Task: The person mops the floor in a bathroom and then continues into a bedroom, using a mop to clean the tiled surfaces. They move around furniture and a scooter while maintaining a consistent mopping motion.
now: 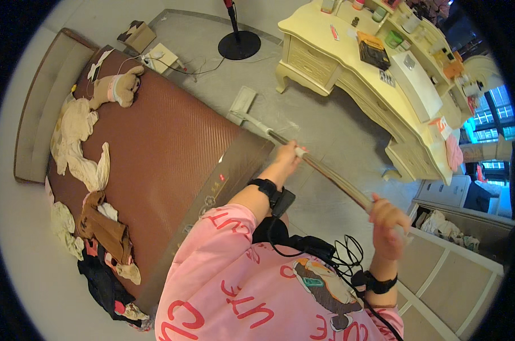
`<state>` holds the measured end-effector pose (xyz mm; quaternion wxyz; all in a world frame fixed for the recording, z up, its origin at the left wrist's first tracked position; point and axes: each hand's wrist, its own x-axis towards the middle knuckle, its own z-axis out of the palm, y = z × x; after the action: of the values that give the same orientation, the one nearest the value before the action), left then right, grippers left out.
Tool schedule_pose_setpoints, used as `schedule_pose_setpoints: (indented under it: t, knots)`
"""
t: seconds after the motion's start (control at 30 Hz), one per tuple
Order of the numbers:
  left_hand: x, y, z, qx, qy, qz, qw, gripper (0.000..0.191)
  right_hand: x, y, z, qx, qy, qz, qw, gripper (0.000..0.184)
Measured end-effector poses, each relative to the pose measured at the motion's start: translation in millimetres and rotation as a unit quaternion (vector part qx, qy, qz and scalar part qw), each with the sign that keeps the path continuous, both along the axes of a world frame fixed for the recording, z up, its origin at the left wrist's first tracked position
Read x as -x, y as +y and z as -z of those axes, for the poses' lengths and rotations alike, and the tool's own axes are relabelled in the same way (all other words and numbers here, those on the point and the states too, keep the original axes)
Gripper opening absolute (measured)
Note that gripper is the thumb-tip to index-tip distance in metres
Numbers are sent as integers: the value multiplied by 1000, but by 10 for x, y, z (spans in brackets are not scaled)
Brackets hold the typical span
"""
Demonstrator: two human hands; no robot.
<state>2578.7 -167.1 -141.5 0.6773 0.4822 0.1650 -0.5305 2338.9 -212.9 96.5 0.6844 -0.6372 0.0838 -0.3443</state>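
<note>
A flat mop with a long metal pole (336, 177) slants across the view from upper left to lower right. Its pale rectangular head (243, 101) lies on the grey floor, close to the corner of the bed. My left hand (288, 156) grips the pole around its middle, near a white collar. Around the pole's upper end, by a pale handle grip, my right hand (388, 226) is closed. Both wrists wear black straps, and a black cable (347, 251) hangs in loops before my pink shirt.
On the left stands a bed (164, 140) with a brown mat, a teddy bear (118, 88) and heaped clothes (104, 226). A cream dressing table (347, 51) curves along the right. Ahead are a black round stand base (239, 44), a small stool (161, 59) and trailing cords. An open drawer (449, 230) holds cloth.
</note>
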Motion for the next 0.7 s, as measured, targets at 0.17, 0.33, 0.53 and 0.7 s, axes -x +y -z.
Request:
schedule_pose_setpoints:
  t: [0.17,0.33,0.53,0.7]
  knots:
    - [-1037,84,500,-110,66,-115,985,21,-1031,-191,477,111,150,-104,977,8]
    - [-1040,-84,869,-119,101,125,980,23,-1044,-272,144,117,235,-46,964,9]
    - [671,-626,175,253,-251,446,821,4,-164,-90,-1007,65,321,116,938,33]
    - [1398,-879,-116,-2,295,318,901,7,-246,59,-1262,179,309,18,934,31]
